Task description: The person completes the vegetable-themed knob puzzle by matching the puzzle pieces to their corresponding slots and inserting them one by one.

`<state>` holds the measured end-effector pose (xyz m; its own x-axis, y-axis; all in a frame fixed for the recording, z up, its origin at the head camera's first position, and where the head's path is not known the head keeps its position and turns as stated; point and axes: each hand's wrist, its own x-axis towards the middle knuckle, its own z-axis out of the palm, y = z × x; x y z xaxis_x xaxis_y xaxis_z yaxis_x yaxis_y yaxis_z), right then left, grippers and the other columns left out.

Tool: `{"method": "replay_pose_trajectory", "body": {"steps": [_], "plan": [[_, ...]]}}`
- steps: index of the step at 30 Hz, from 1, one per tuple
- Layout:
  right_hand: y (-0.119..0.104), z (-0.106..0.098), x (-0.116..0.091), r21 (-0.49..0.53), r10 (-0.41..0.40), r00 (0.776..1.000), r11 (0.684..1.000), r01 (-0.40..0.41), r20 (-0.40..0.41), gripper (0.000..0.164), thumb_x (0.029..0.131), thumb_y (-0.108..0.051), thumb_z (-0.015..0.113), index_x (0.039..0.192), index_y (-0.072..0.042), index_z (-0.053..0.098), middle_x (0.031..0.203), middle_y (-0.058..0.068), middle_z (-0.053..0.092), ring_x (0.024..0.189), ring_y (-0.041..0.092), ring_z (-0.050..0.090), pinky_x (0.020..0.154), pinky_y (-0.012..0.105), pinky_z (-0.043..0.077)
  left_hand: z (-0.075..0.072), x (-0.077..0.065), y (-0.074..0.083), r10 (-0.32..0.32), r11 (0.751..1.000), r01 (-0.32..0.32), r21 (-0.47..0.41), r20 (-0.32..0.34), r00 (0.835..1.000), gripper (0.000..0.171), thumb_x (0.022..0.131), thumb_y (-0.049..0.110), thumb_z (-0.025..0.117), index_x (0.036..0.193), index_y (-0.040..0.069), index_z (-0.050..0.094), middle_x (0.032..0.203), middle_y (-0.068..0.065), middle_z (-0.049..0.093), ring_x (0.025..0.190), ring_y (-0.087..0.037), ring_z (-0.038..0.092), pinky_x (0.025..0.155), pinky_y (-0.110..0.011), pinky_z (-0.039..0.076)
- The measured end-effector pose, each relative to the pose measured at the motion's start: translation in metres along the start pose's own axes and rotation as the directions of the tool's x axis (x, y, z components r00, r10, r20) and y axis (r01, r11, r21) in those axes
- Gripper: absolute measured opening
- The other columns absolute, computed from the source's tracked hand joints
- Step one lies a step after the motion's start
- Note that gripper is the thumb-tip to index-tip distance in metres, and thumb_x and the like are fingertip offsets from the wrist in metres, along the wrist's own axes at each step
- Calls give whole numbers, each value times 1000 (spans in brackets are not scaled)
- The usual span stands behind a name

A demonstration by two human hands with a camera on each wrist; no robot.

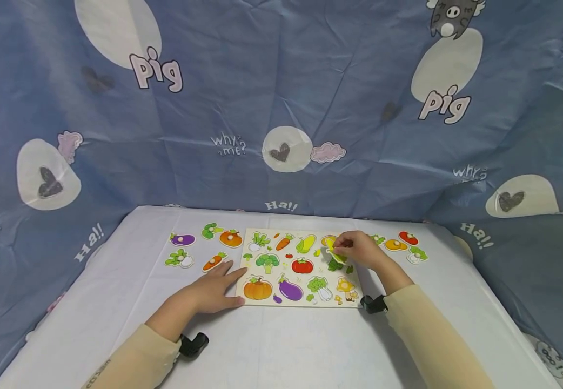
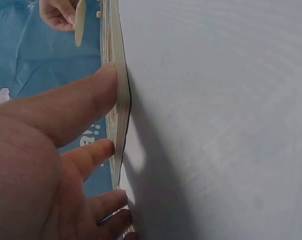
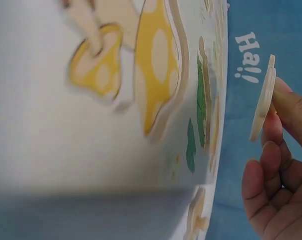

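A wooden vegetable puzzle board (image 1: 281,302) lies on the white table, with pictures of a carrot, corn, tomato, pumpkin and others. My left hand (image 1: 215,289) rests at its left edge, fingers spread; in the left wrist view the thumb (image 2: 86,102) touches the board's rim. Above the board's upper right part, my right hand (image 1: 361,248) pinches a thin yellow-and-green puzzle piece (image 1: 336,253) between thumb and fingers. The right wrist view shows this piece (image 3: 264,102) edge-on, raised off the board. The hand partly covers the pictures beneath it.
Left of the board lie loose pieces: an eggplant (image 1: 182,240), broccoli (image 1: 210,231), pumpkin (image 1: 230,238), radish (image 1: 180,259) and carrot (image 1: 213,262). On the right are a tomato piece (image 1: 408,238), a yellow-orange piece (image 1: 395,245) and a leafy piece (image 1: 417,255). A blue printed cloth (image 1: 242,183) hangs behind.
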<state>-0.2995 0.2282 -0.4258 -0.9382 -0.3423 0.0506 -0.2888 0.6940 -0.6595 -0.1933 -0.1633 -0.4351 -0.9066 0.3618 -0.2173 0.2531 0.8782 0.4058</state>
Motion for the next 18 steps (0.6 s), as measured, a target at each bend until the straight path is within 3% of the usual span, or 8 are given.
{"method": "replay_pose_trajectory", "body": {"steps": [18], "plan": [[-9,22,28,-65,77,996,995,-74,41,10,91,-22,76,89,-12,73,82,-2,67,75,15,56,72,32,48,-1,0,2,-8,1000,8,-6,8,1000,77,89,48,72,154,18,42,161,-22,25,147,-45,24,111,-66,29]]}}
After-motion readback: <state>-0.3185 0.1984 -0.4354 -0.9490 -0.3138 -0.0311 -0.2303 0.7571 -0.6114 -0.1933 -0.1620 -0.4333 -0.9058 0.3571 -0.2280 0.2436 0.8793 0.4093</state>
